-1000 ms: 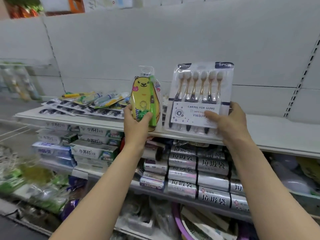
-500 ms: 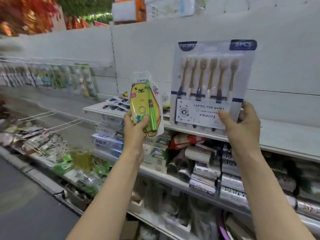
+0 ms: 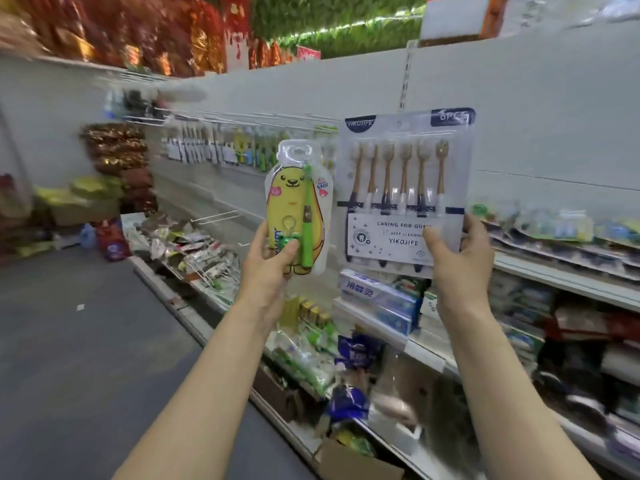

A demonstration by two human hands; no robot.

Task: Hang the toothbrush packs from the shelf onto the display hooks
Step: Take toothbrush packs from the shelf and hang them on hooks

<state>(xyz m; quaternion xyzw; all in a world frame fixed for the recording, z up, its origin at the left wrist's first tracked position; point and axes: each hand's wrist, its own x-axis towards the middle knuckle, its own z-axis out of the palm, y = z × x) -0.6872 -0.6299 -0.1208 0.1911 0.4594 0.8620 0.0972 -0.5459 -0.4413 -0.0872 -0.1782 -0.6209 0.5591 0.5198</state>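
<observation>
My left hand [image 3: 268, 263] grips the bottom of a yellow bear-shaped kids' toothbrush pack [image 3: 296, 206] with a green brush, held upright. My right hand [image 3: 457, 261] pinches the lower right corner of a large clear pack of several gold-handled toothbrushes [image 3: 403, 188], also upright. Both packs are raised in front of the white back panel. Further left along the panel, display hooks [image 3: 221, 147] carry hanging toothbrush packs, blurred. More flat packs lie on the shelf [image 3: 561, 268] at the right.
Toothpaste boxes [image 3: 377, 299] and other goods fill the lower shelves below my hands. Bare wire hooks [image 3: 214, 216] stick out at mid height on the left. The grey aisle floor [image 3: 69, 341] runs along the left. Red and gold decorations hang above.
The view has swung left along the aisle, bringing the hooks with hanging packs into sight. Both hands have carried their packs away from the shelf and leftward, still held upright.
</observation>
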